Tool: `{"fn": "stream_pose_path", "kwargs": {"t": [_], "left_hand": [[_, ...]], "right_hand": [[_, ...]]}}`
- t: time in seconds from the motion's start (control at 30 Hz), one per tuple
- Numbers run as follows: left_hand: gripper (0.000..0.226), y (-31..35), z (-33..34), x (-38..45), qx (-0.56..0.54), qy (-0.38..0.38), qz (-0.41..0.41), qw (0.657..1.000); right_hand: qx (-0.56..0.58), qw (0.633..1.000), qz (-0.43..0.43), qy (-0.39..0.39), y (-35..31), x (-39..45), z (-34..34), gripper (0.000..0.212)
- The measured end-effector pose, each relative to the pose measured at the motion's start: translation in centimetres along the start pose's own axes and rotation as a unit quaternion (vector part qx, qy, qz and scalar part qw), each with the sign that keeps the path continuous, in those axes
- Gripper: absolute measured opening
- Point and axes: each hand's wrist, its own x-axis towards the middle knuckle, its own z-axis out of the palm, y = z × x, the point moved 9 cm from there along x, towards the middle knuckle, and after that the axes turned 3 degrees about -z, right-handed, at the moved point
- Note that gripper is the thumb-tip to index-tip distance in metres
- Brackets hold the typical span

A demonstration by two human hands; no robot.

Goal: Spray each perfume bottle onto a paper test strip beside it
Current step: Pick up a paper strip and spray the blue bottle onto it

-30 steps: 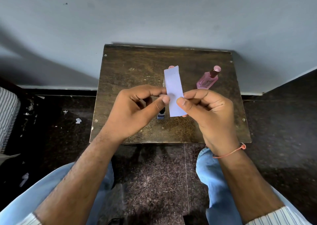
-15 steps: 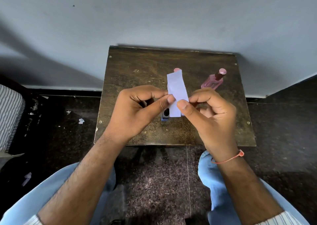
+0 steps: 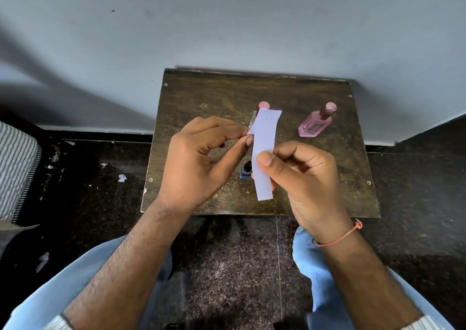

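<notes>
While both pinch it, paper strip [image 3: 264, 150] stands between left hand [image 3: 199, 163] and right hand [image 3: 305, 178].

The paper strip [image 3: 264, 153] hides most of what seems a pink-capped bottle [image 3: 263, 105].

1 head view, looking steeply down, close over small table [image 3: 206, 98] against wall [image 3: 227, 22].

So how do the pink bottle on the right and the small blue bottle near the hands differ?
The pink bottle is larger, pale pink and see-through, with a pink cap; the blue bottle is smaller and dark blue with a black top. The pink bottle stands fully in view; the blue bottle is partly hidden by the left hand and the paper strip. Both stand on the table, untouched.
</notes>
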Motion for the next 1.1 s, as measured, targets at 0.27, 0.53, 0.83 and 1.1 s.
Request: {"fn": "stream_pose_path", "kwargs": {"t": [0.27, 0.53, 0.83, 1.1], "left_hand": [[0.037, 0.3, 0.9, 0.0, -0.017, -0.06, 0.007, 0.998], [0.023, 0.4, 1.2, -0.1, -0.018, -0.069, 0.015, 0.997], [0.024, 0.5, 1.6, -0.1, 0.001, -0.08, 0.029, 0.996], [0.026, 0.5, 1.1, 0.0, 0.039, -0.063, 0.037, 0.997]], "right_hand": [[-0.046, 0.998, 0.014, -0.036, -0.1, -0.3, 0.7, 0.02], [0.008, 0.996, 0.078, -0.045, -0.2, -0.8, 1.6, 0.012], [0.031, 0.993, 0.111, -0.001, -0.1, -0.8, 1.6, 0.018], [0.054, 0.99, 0.13, -0.003, -0.3, -1.0, 2.3, 0.019]]}}
